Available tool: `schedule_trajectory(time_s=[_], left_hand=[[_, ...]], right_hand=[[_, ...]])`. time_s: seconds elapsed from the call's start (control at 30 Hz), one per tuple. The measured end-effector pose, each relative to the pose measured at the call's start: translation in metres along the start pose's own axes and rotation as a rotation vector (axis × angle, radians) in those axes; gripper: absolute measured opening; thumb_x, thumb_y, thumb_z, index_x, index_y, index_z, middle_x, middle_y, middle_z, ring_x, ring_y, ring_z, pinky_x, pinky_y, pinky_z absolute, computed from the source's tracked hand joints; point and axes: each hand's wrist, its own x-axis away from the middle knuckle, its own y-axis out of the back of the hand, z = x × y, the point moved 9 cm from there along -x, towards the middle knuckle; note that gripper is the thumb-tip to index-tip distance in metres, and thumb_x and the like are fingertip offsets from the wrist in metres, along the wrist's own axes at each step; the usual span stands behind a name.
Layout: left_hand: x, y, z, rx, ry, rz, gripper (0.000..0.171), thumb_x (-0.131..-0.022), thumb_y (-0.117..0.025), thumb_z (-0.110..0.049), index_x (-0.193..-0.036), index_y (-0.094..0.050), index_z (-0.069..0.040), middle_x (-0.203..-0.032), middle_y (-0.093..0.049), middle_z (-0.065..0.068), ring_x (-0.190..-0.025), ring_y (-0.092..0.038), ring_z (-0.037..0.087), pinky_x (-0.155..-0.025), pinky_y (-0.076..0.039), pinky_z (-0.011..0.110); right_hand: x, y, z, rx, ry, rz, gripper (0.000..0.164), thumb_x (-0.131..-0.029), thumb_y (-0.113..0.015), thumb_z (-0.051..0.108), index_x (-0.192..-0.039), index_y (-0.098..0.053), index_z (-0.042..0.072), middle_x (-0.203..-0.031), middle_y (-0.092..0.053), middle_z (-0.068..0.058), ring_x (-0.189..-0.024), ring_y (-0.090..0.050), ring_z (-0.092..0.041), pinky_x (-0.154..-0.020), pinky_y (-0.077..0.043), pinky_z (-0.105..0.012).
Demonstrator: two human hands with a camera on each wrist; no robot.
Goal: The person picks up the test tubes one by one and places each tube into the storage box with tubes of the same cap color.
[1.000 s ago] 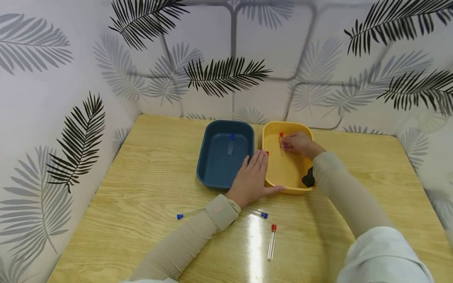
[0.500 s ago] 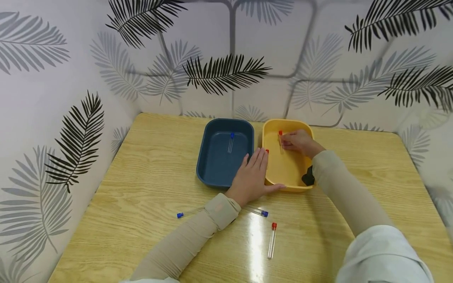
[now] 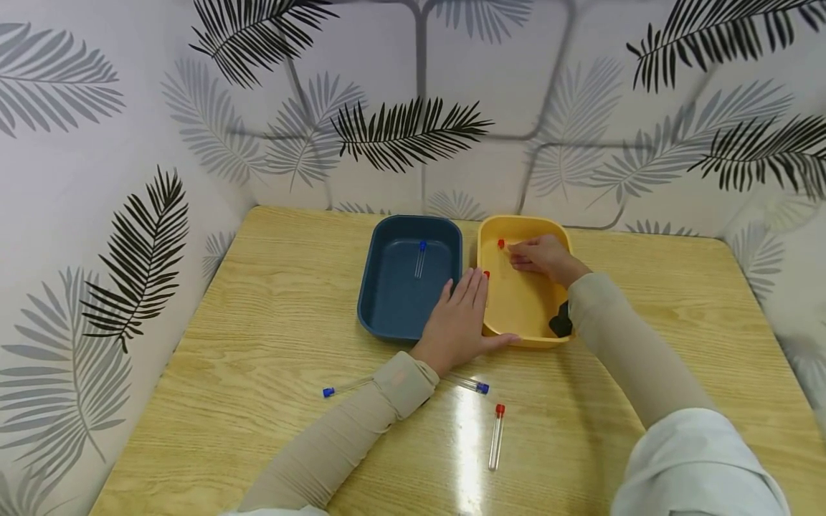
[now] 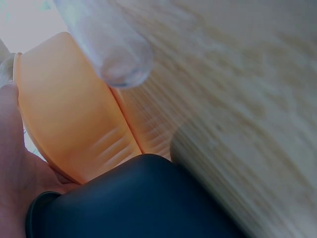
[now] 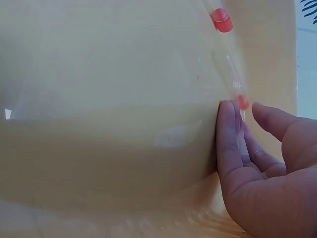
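My left hand (image 3: 453, 330) lies with straight fingers over the adjoining rims of a dark blue tray (image 3: 368, 301) and a yellow tray (image 3: 561, 342). Inside the yellow tray, my right hand (image 3: 545, 258) reaches toward the far left. In the right wrist view its thumb stands apart from the extended fingers, and the red cap (image 5: 241, 102) of a clear test tube is beside the fingertips. Another red-capped test tube (image 5: 222, 20) lies near it; the left hand partly covers that one in the head view. A blue-capped test tube (image 3: 421, 259) lies in the blue tray.
On the wooden table (image 3: 258, 301) lie a red-capped test tube (image 3: 496, 438) and two blue-capped tubes, one right of the left forearm (image 3: 467, 383), one partly under it at left (image 3: 348, 387). A patterned wall (image 3: 413, 172) stands behind the trays.
The red-capped tube at my right fingertips has shifted left and tilted, and the thumb has come away from the fingers, letting it go. My left hand has stayed in place.
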Motion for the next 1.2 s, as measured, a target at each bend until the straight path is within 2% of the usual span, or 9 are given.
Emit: schedule_trajectory(time_s=[0.6,0.73,0.8,0.9,1.03,1.2], left_hand=[[0.001,0.003,-0.001,-0.012,-0.002,-0.009,0.114,-0.071,-0.01,-0.087,-0.149,-0.015,-0.005,-0.154,-0.017,0.009,-0.141,-0.007,0.021,-0.11,-0.017,0.045],[0.001,0.003,-0.001,-0.011,-0.005,-0.002,0.113,-0.072,-0.012,-0.087,-0.149,-0.015,-0.004,-0.154,-0.016,0.009,-0.141,-0.007,0.021,-0.11,-0.017,0.045],[0.001,0.002,-0.002,-0.01,-0.005,0.006,0.113,-0.072,-0.012,-0.087,-0.149,-0.015,-0.004,-0.154,-0.015,0.009,-0.141,-0.006,0.021,-0.111,-0.016,0.045],[0.0,0.002,-0.002,-0.01,-0.004,0.01,0.113,-0.072,-0.012,-0.087,-0.149,-0.014,-0.004,-0.154,-0.015,0.009,-0.141,-0.005,0.021,-0.111,-0.014,0.044],[0.0,0.001,-0.002,-0.002,-0.003,0.009,0.114,-0.071,-0.011,-0.087,-0.149,-0.014,-0.004,-0.154,-0.015,0.01,-0.141,-0.004,0.021,-0.111,-0.013,0.044],[0.0,0.001,-0.002,0.009,0.001,0.011,0.114,-0.071,-0.01,-0.087,-0.149,-0.014,-0.004,-0.154,-0.015,0.01,-0.141,-0.003,0.021,-0.111,-0.013,0.045]], right_hand=[[0.002,-0.001,0.002,0.004,-0.021,0.004,0.037,-0.098,-0.045,0.012,-0.124,-0.046,-0.015,-0.092,-0.064,-0.011,-0.079,-0.065,-0.014,-0.086,-0.048,-0.032],[0.002,-0.003,0.004,0.022,-0.021,0.044,0.034,-0.098,-0.047,0.013,-0.118,-0.049,-0.014,-0.094,-0.062,-0.012,-0.081,-0.064,-0.015,-0.083,-0.05,-0.029],[-0.001,-0.002,0.002,-0.01,-0.022,0.086,0.032,-0.096,-0.05,0.014,-0.113,-0.052,-0.013,-0.092,-0.061,-0.013,-0.08,-0.063,-0.016,-0.079,-0.052,-0.028],[0.001,-0.001,0.003,-0.018,-0.044,0.108,0.036,-0.097,-0.049,0.015,-0.12,-0.048,-0.013,-0.097,-0.06,-0.015,-0.084,-0.063,-0.017,-0.081,-0.051,-0.028],[0.013,-0.003,0.009,0.047,-0.068,0.107,0.044,-0.099,-0.042,0.015,-0.132,-0.037,-0.013,-0.113,-0.056,-0.02,-0.096,-0.062,-0.021,-0.091,-0.045,-0.033],[0.028,-0.007,0.022,0.104,-0.031,0.149,0.047,-0.1,-0.042,0.016,-0.133,-0.035,-0.016,-0.121,-0.052,-0.026,-0.107,-0.058,-0.029,-0.097,-0.039,-0.041]])
